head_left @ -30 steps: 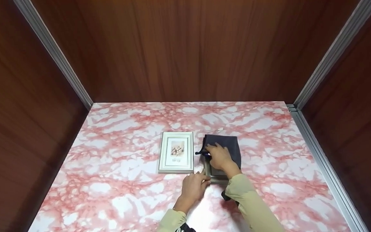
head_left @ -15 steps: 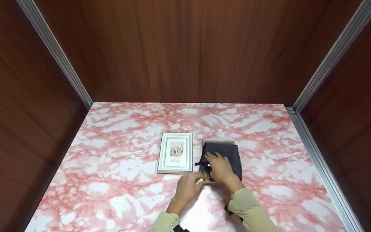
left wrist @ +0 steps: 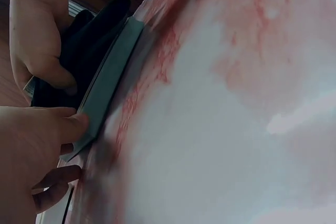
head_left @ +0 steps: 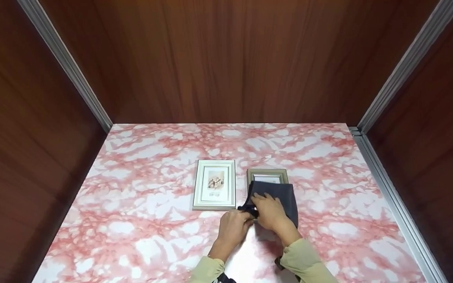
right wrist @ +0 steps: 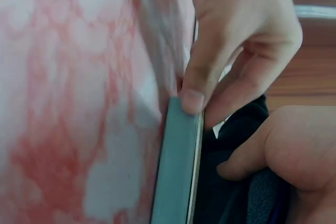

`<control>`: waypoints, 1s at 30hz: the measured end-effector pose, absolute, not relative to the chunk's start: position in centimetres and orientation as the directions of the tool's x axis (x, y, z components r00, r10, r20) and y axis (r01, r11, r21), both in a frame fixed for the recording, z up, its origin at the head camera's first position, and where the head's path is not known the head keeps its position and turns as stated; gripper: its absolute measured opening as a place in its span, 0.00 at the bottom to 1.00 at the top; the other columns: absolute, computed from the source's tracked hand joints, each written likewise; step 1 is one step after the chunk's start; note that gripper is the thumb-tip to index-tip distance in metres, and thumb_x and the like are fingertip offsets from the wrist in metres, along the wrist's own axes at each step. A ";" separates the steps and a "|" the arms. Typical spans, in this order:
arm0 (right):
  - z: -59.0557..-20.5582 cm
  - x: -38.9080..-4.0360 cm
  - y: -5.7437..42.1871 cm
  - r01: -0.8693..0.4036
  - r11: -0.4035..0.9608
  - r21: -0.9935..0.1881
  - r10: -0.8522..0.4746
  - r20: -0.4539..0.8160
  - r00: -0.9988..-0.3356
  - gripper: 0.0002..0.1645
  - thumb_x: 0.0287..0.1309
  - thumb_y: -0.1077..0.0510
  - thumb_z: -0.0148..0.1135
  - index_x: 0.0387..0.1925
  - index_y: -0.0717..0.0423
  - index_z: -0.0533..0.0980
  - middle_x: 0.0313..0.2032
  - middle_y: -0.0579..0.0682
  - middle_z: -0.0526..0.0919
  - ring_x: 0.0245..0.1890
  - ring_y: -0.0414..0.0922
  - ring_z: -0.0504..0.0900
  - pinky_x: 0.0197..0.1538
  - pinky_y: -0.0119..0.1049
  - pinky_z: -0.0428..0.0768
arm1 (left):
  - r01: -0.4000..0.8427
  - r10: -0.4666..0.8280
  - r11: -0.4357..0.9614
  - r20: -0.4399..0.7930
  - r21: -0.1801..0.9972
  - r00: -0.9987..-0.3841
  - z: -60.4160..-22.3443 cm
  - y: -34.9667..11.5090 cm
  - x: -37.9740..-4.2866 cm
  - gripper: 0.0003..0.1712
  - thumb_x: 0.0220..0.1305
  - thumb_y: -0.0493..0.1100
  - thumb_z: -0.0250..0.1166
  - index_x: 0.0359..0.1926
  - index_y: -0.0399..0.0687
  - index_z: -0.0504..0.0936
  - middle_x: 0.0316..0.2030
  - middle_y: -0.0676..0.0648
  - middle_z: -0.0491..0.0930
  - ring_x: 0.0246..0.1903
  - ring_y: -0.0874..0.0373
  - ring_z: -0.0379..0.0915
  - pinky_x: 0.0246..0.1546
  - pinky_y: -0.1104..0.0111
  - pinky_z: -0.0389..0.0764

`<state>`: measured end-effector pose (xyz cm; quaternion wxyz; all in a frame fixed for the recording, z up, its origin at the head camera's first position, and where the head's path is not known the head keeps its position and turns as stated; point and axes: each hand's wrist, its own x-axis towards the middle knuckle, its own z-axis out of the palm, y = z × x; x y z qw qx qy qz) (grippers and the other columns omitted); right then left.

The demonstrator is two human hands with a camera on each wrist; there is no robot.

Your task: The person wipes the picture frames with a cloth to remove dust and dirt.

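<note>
In the head view a folded dark cloth (head_left: 277,192) covers the lower part of a beige-edged picture frame (head_left: 267,173) lying flat. My right hand (head_left: 270,212) holds the cloth against the frame's face, fingers spread over it and thumb pressing into its folds. At the near left corner, my left hand (head_left: 232,228) pinches the frame, its thumb on the side edge (right wrist: 181,150) seen in the right wrist view. A second picture frame (head_left: 199,184), white with a small flower picture, lies face up to the left. Most of the covered frame's picture is hidden.
A red-and-white marbled tabletop (head_left: 151,169) bears both frames. Dark wood panels (head_left: 226,63) stand at the back and sides, with metal rails (head_left: 403,70) at the corners.
My right hand has slid the cloth towards me down the frame, baring its far end. The left hand stays by the near left corner. The white frame has not moved.
</note>
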<state>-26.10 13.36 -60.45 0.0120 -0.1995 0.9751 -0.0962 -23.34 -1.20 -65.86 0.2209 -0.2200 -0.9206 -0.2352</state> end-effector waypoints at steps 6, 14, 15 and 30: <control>-60.6 -24.3 13.3 -0.390 0.899 -0.198 -0.397 0.005 -0.918 0.37 0.36 0.62 0.64 0.56 0.57 0.68 0.57 0.53 0.68 0.55 0.59 0.64 0.48 0.61 0.62 | 0.516 0.320 0.803 0.514 0.299 -0.796 -66.2 -1.1 -22.8 0.05 0.45 0.50 0.68 0.23 0.57 0.82 0.23 0.54 0.78 0.23 0.56 0.71 0.23 0.63 0.71; -59.3 -22.6 14.3 -0.347 0.922 -0.170 -0.360 -0.052 -0.931 0.33 0.37 0.61 0.66 0.52 0.57 0.71 0.54 0.53 0.71 0.53 0.59 0.67 0.48 0.59 0.63 | 0.494 0.318 0.829 0.506 0.261 -0.802 -65.9 -0.8 -23.2 0.09 0.41 0.46 0.68 0.30 0.58 0.85 0.41 0.55 0.79 0.29 0.54 0.75 0.25 0.62 0.73; -59.2 -22.5 14.4 -0.340 0.927 -0.157 -0.352 -0.057 -0.934 0.33 0.37 0.60 0.66 0.52 0.56 0.71 0.53 0.53 0.71 0.53 0.59 0.67 0.48 0.59 0.64 | 0.492 0.318 0.832 0.505 0.256 -0.802 -65.8 -0.7 -23.3 0.09 0.42 0.47 0.68 0.31 0.58 0.85 0.42 0.55 0.79 0.30 0.54 0.76 0.25 0.62 0.73; -61.4 -26.9 15.2 -0.356 0.924 -0.141 -0.355 0.032 -0.934 0.40 0.32 0.63 0.65 0.55 0.55 0.69 0.57 0.51 0.68 0.57 0.58 0.62 0.49 0.58 0.63 | 0.537 0.361 0.777 0.467 0.328 -0.807 -65.8 -0.9 -23.6 0.04 0.46 0.46 0.67 0.24 0.61 0.79 0.24 0.61 0.77 0.24 0.59 0.73 0.23 0.64 0.72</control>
